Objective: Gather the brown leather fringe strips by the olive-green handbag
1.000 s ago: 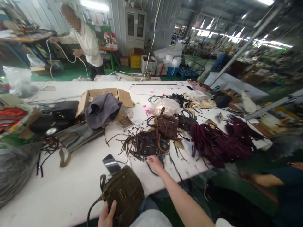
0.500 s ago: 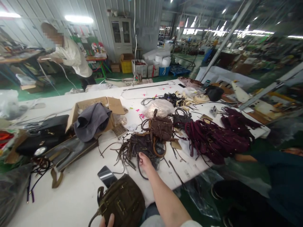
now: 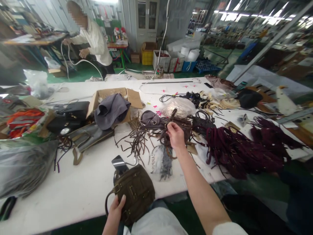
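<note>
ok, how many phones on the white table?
1. A black slab smartphone lies flat near the front edge of the white table, just behind the olive-brown leather bag the left hand holds. Others may be hidden under the piles.

I was looking into a bag-making factory hall: a long white worktable heaped with maroon leather straps, steel racking behind.

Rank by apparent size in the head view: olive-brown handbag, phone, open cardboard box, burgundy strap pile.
1. burgundy strap pile, widest spread.
2. open cardboard box, partly covered by grey cloth.
3. olive-brown handbag; nearness inflates it, so close to the box.
4. phone.
</note>
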`<action>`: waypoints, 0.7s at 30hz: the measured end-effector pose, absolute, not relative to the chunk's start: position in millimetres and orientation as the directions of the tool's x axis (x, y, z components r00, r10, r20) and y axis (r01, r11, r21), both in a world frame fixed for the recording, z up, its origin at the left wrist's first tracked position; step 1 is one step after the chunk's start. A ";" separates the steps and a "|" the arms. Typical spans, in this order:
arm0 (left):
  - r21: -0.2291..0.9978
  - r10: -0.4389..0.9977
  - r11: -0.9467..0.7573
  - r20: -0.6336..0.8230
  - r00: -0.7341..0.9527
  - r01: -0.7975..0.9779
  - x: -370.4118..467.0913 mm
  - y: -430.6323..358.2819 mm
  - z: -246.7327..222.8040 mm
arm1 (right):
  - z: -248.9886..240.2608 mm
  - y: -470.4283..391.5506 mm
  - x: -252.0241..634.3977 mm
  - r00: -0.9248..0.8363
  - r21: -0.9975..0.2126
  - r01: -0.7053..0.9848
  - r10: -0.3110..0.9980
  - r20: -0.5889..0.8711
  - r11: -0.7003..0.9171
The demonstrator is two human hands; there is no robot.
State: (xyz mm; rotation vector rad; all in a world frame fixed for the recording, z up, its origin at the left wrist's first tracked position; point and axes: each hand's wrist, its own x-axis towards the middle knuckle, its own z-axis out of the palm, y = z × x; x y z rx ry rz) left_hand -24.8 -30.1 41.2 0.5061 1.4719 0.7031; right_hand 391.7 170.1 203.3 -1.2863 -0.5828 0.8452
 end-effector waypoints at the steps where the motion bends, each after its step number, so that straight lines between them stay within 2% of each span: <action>1: 0.694 0.697 0.708 -0.716 -0.025 -0.132 -24.9 -30.0 41.2 | 208.9 174.5 402.1 0.583 -0.985 -0.163 0.811 -0.047 0.059; 3: 0.687 0.697 0.710 -0.717 0.016 -0.155 -25.1 -30.0 41.8 | 211.7 182.6 424.5 0.583 -0.997 -0.064 0.813 -0.005 0.039; 6: 0.682 0.702 0.710 -0.706 0.093 -0.174 -24.1 -29.9 42.6 | 192.1 180.8 449.7 0.577 -0.996 0.050 0.816 -0.035 -0.078; 10: 0.698 0.720 0.690 -0.690 0.075 -0.191 -18.9 -30.7 37.7 | 122.3 128.5 423.3 0.606 -0.943 0.197 0.790 -0.098 -0.268; 14: 0.715 0.738 0.664 -0.674 0.039 -0.217 -11.8 -29.3 30.7 | 33.9 49.6 347.7 0.446 -0.870 0.283 0.858 -0.254 -0.405; 16: 0.723 0.749 0.654 -0.661 0.051 -0.223 -8.6 -25.7 30.0 | 1.0 24.0 327.6 0.380 -0.846 0.331 0.879 -0.287 -0.419; 21: 0.735 0.760 0.649 -0.638 0.126 -0.198 2.5 -9.8 34.6 | -28.8 18.9 370.2 0.435 -0.767 0.438 0.857 -0.277 -0.470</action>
